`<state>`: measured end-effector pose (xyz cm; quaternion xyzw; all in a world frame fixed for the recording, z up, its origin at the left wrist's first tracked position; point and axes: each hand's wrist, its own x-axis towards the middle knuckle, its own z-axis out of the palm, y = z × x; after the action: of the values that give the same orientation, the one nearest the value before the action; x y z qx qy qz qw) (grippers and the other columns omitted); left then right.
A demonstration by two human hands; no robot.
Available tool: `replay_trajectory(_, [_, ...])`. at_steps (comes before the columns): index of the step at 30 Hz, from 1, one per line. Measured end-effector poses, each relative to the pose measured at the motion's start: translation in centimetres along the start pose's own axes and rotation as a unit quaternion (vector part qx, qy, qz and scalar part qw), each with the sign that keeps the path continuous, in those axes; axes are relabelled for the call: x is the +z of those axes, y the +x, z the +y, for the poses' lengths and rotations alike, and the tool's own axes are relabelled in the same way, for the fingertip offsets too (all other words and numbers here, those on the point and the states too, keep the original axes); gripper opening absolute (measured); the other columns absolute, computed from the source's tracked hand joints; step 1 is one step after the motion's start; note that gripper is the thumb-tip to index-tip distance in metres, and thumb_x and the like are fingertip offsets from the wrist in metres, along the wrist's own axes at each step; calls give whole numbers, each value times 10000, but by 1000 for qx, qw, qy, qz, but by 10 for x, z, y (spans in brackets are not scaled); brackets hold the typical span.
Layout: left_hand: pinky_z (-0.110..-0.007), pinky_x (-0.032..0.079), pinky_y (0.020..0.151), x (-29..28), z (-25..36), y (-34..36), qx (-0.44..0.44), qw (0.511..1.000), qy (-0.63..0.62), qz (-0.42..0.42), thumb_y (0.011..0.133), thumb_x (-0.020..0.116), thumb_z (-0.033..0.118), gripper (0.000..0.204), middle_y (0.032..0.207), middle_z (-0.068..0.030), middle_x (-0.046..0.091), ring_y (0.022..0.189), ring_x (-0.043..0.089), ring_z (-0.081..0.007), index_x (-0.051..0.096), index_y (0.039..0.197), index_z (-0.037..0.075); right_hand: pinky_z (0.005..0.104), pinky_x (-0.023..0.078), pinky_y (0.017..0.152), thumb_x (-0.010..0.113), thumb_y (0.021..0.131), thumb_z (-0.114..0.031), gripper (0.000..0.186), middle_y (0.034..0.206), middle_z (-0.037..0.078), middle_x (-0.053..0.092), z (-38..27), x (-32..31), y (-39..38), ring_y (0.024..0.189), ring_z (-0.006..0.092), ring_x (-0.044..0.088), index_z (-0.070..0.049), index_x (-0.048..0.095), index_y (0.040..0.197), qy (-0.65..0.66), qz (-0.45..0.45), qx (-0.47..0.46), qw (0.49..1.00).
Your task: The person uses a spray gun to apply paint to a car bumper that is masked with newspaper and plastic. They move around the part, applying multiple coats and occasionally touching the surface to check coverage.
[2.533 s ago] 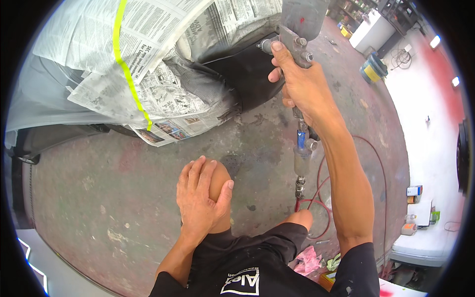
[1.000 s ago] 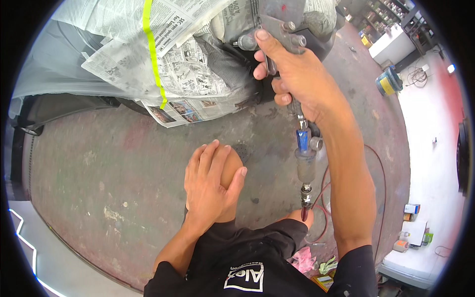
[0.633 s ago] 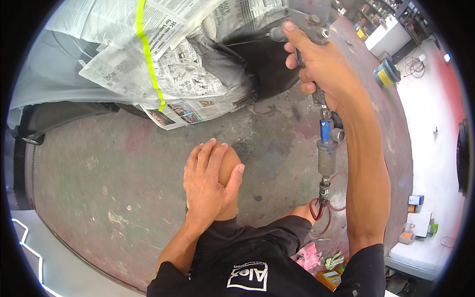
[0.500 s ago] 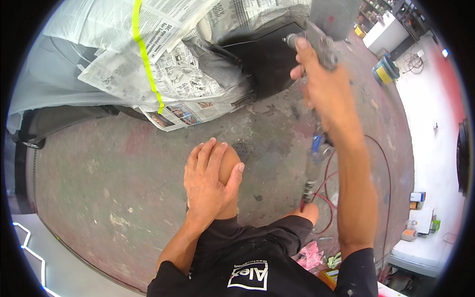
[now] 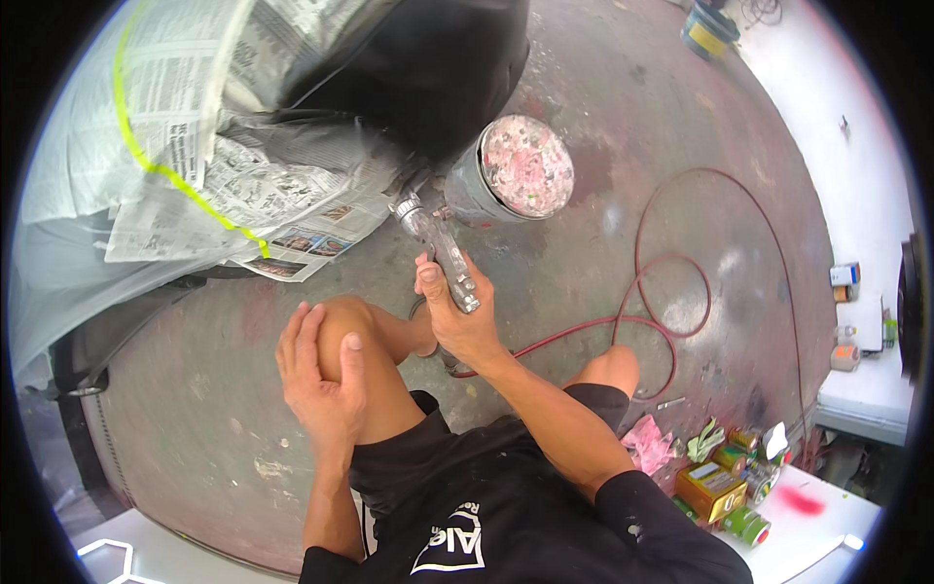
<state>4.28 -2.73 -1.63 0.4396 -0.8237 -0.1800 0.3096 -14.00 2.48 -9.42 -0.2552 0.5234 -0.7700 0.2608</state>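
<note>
My right hand (image 5: 446, 310) grips a metal spray gun (image 5: 436, 238) angled toward the black panel (image 5: 409, 63) above it; the gun's grey cup, topped by a pink-and-white speckled lid (image 5: 525, 161), leans to the right. My left hand (image 5: 316, 375) rests on my bent knee, fingers spread and stretched over it. Around the black panel are newspaper sheets (image 5: 253, 170), a bright yellow-green tape strip (image 5: 180, 180) and translucent plastic sheeting (image 5: 58, 292). A red hose (image 5: 540, 341) runs out from below the gun.
Loops of hose lie on the grey stained floor (image 5: 739, 341). At lower right, cans (image 5: 710, 487) and a pink rag (image 5: 647, 443) sit near a white surface (image 5: 808, 506). A blue bucket (image 5: 710, 34) stands at upper right, and small containers (image 5: 844, 355) lie along the right edge.
My right hand has swung down and inward with the spray gun, whose cup now tilts right. My left hand stays on the knee. The view has shifted, showing more cans at lower right.
</note>
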Motion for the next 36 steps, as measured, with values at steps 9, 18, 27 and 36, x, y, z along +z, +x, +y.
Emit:
replay_trajectory(9, [-506, 431, 1222, -6, -5, -6, -24, 999, 10, -25, 1074, 702, 269, 470, 1586, -218, 591, 1454, 554, -400, 662, 1470, 19, 342, 525, 759, 722, 1081, -561, 564, 820, 34, 692, 62, -43, -14, 803, 131, 631, 3, 720, 1079, -9, 155, 147, 977])
replay_trajectory(18, [-502, 405, 1246, 5, -3, 1, 5, 999, 18, -49, 1099, 663, 275, 485, 1592, -237, 578, 1491, 535, -403, 630, 1485, -17, 342, 516, 743, 689, 1079, -618, 624, 805, 25, 673, 80, -73, -2, 777, 147, 614, 4, 718, 1032, -50, 195, 151, 968])
replay_trajectory(27, [-478, 403, 1246, 12, -1, 4, 26, 998, 9, -62, 1105, 651, 266, 501, 1559, -241, 598, 1457, 564, -387, 610, 1494, -47, 335, 501, 741, 692, 1045, -690, 667, 813, 19, 657, 79, -123, 20, 775, 127, 589, -24, 727, 1023, 41, 228, 185, 955])
replay_trajectory(36, [-437, 421, 1226, 2, 15, 38, 43, 970, 37, -236, 1069, 703, 298, 493, 1456, -215, 693, 1374, 633, -339, 675, 1418, -49, 330, 425, 499, 668, 1037, -728, 676, 776, 12, 635, 78, -180, 36, 571, 105, 527, -54, 728, 1016, 93, 150, 248, 952])
